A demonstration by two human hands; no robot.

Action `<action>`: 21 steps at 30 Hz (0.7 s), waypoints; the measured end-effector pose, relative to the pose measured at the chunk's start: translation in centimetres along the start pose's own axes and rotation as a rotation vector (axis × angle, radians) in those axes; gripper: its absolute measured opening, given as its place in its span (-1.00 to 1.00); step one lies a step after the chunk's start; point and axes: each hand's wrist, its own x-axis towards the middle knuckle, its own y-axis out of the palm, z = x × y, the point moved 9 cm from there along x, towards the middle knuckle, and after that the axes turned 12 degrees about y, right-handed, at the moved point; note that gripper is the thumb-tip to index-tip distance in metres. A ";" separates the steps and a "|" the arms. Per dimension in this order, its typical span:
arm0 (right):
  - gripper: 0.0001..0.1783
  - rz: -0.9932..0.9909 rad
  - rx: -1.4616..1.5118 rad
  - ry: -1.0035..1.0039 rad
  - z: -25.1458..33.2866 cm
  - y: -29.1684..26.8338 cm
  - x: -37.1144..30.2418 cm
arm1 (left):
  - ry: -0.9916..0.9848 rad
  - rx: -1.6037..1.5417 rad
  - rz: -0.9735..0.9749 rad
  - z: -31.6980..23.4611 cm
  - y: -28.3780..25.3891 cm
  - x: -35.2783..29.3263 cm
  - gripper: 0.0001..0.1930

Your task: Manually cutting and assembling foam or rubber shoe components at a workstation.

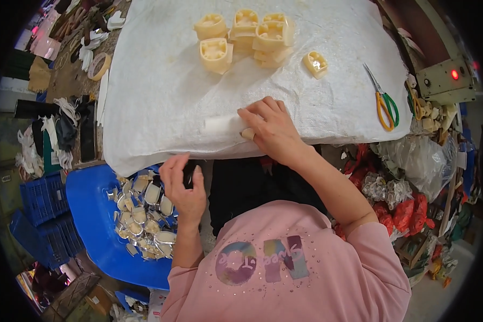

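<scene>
My right hand (273, 127) rests at the near part of the white-covered table, with a small beige rounded piece (248, 133) pinched at the thumb. Beside its index fingertip a white rectangular strip (221, 125) lies flat on the cloth; whether the finger presses on it I cannot tell. Just off the table's near edge hovers my left hand (183, 185), fingers bent and apart, holding nothing visible. Beneath and left of it sits a blue bin (86, 214) full of small cream pieces with shiny rims (139, 214).
Stacks of cream cup-shaped parts (246, 32) stand at the table's far side, with a single one (315, 64) apart. Scissors (386, 104) with orange and green handles lie right. A tape roll (99, 67) is at left; a metal box with a red light (446, 78) borders the right.
</scene>
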 end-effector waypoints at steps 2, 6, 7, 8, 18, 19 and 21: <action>-0.73 -0.017 -0.023 0.019 0.0 0.1 -0.5 | 0.008 -0.074 0.012 -0.7 0.7 0.5 -0.70; -0.81 -0.096 -0.106 -0.022 0.2 0.1 -1.4 | -0.001 -0.267 0.071 -2.1 2.7 1.3 -0.75; -0.78 -0.086 -0.086 -0.002 -0.1 0.0 -1.5 | -0.045 -0.349 0.120 -2.2 3.5 1.2 -0.77; -0.78 -0.099 -0.102 0.006 0.0 -0.4 -1.6 | -0.033 -0.364 0.139 -2.3 4.2 1.0 -0.83; -0.71 -0.135 -0.027 -0.064 2.8 -5.9 -5.9 | -0.500 -1.271 0.375 -6.1 12.2 -0.3 -0.48; -0.71 -0.139 -0.033 -0.067 2.6 -6.1 -6.1 | -0.580 -1.322 0.353 -6.6 12.8 -0.3 -0.48; -0.68 -0.096 0.023 -0.016 1.2 -6.1 -6.3 | -0.600 -1.374 0.316 -7.5 13.4 0.2 -0.49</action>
